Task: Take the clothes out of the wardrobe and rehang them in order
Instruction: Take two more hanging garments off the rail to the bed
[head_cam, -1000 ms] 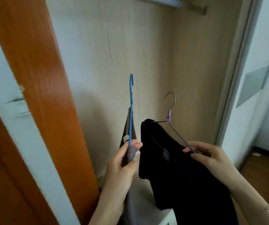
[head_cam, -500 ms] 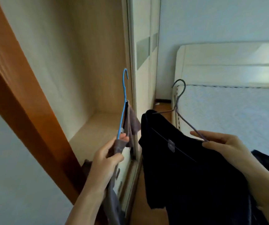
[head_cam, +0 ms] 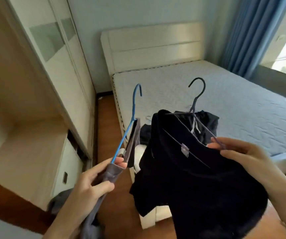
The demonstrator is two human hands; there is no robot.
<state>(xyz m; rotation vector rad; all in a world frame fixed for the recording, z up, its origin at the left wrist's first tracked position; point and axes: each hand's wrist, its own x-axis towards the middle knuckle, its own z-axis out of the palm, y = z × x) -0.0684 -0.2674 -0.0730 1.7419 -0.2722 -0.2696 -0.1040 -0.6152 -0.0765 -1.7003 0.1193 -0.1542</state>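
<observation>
Quilted pale mattress (head_cam: 242,100) and a cream panelled headboard (head_cam: 152,45) fill the background, with pleated blue curtains (head_cam: 252,35) at the right and the open wardrobe (head_cam: 26,131) at the left. The left hand (head_cam: 90,185) has its grip clamped on a thin blue wire hanger (head_cam: 133,104) and the soft grey garment (head_cam: 112,172) draped from it. The right hand (head_cam: 245,161) pinches one arm of a slim purple hanger (head_cam: 193,107), grip closed on the wire. A limp black garment (head_cam: 190,183) hangs from it above the wooden floor (head_cam: 107,118).
</observation>
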